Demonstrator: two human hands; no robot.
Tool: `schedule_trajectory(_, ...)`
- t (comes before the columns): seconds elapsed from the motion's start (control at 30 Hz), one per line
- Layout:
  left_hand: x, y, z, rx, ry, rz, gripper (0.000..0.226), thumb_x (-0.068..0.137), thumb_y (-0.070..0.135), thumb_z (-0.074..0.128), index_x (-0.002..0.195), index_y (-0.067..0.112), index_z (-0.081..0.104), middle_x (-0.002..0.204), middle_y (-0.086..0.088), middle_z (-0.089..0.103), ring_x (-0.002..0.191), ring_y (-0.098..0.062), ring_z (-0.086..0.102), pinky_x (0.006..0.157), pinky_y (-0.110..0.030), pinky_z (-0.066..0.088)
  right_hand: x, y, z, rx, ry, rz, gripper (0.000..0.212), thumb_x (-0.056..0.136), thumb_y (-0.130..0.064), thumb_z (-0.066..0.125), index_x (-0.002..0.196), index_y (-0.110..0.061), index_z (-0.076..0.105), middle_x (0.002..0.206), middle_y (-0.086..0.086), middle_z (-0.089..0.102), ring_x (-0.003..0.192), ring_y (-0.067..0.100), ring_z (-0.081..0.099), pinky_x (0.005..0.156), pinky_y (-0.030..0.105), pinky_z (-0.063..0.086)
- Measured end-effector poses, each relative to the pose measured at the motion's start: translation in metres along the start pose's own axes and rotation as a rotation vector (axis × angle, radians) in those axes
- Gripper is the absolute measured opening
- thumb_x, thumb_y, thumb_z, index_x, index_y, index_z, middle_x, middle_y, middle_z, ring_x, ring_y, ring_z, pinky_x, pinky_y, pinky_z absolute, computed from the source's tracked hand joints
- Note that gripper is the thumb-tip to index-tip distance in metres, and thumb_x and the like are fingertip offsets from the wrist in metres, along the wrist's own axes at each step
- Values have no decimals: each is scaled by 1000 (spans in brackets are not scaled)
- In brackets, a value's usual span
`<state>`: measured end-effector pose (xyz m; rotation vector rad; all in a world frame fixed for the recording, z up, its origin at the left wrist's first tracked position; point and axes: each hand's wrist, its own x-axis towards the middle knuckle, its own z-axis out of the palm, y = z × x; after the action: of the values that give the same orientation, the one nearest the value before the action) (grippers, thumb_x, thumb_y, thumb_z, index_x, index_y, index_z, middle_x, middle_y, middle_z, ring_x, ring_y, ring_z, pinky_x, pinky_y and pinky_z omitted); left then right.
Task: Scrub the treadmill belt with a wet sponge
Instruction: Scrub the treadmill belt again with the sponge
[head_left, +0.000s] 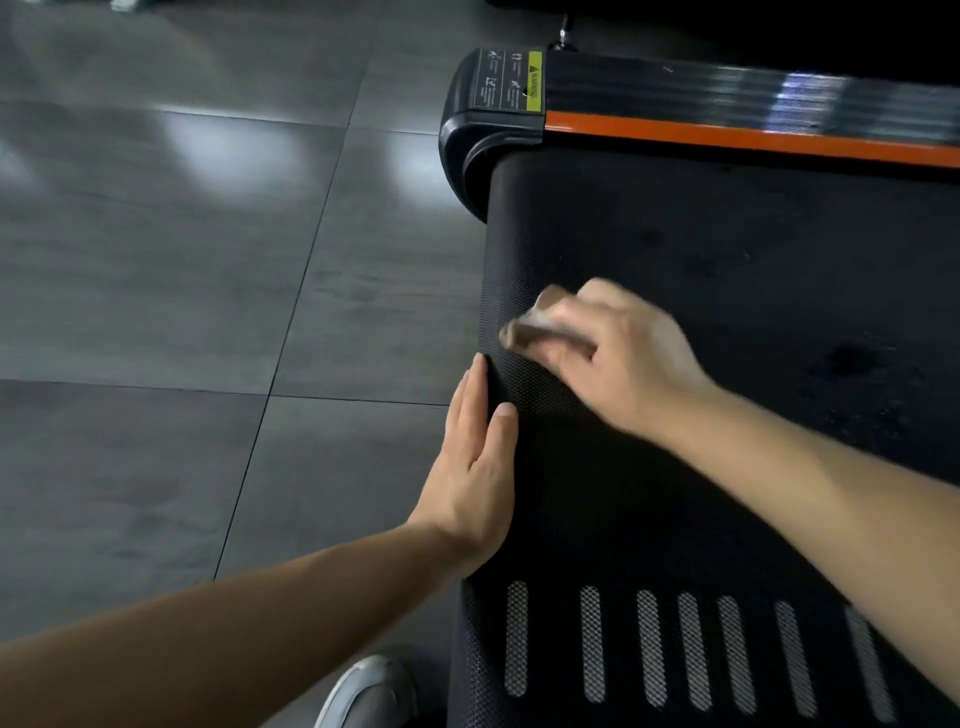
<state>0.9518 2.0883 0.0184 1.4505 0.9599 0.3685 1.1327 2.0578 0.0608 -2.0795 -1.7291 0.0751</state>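
The right hand (613, 353) curls its fingers (566, 358) around a pale sponge (524, 330), which sits on the black treadmill belt (727, 270) near its rounded left edge. The left hand (475, 467) lies flat against that edge, fingers straight.

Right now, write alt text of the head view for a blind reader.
A person's right hand grips a sponge on the treadmill belt near its rounded end, while the left hand rests flat against that end. Grey floor tiles lie alongside.
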Motion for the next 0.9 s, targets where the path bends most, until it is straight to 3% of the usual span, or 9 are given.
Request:
schedule_trajectory(0.13, -6, -3, 0, -7, -19, -4, 61, 108, 40, 40, 161, 43, 11, 166, 25, 16, 149, 11, 13, 128, -29, 12, 27, 32, -3, -96, 175, 269, 29, 96, -46, 57, 114, -25, 68, 96, -1, 55, 91, 28, 61, 67, 32, 42)
schedule_trajectory(0.2, -7, -5, 1, -69, 4, -6, 61, 107, 35, 44, 161, 42, 17, 165, 23, 22, 149, 9, 18, 128, -31, 14, 4, 7, 6, -84, 179, 185, 26, 95, -45, 62, 110, -24, 68, 92, -2, 54, 85, 26, 59, 65, 32, 43)
schedule_trajectory(0.3, -8, -9, 2, -159, 26, -19, 68, 94, 43, 44, 159, 42, 24, 163, 23, 28, 148, 9, 23, 128, -31, 17, -31, -11, 0, 19, 23, 29, 31, 94, -46, 64, 114, -23, 69, 91, -2, 55, 81, 20, 57, 64, 33, 46)
schedule_trajectory(0.47, -9, -11, 3, -225, 38, -14, 69, 90, 47, 42, 158, 41, 29, 160, 25, 32, 146, 11, 25, 128, -32, 16, -10, 7, 0, -80, 146, 243, 26, 96, -45, 60, 112, -26, 68, 92, -4, 54, 86, 23, 58, 66, 33, 44)
schedule_trajectory(0.63, -8, -15, 3, -232, 34, -26, 71, 89, 47, 45, 158, 44, 28, 160, 23, 35, 146, 7, 30, 126, -34, 21, -59, -36, -4, 109, -2, 18, 34, 92, -48, 63, 115, -24, 72, 85, -6, 52, 76, 14, 55, 64, 35, 50)
schedule_trajectory(0.8, -6, -16, 3, -293, 6, -85, 78, 84, 52, 51, 158, 47, 26, 156, 26, 40, 145, 1, 35, 125, -36, 25, 23, -5, 4, 14, -15, -44, 28, 91, -43, 67, 106, -21, 74, 88, 2, 54, 82, 25, 56, 67, 38, 47)
schedule_trajectory(0.9, -5, -14, 1, -334, -6, -93, 75, 87, 44, 50, 158, 45, 26, 145, 34, 48, 137, 9, 42, 122, -31, 29, 103, 18, 15, -83, 50, 38, 30, 93, -44, 65, 114, -24, 73, 95, 4, 53, 87, 24, 54, 71, 33, 39)
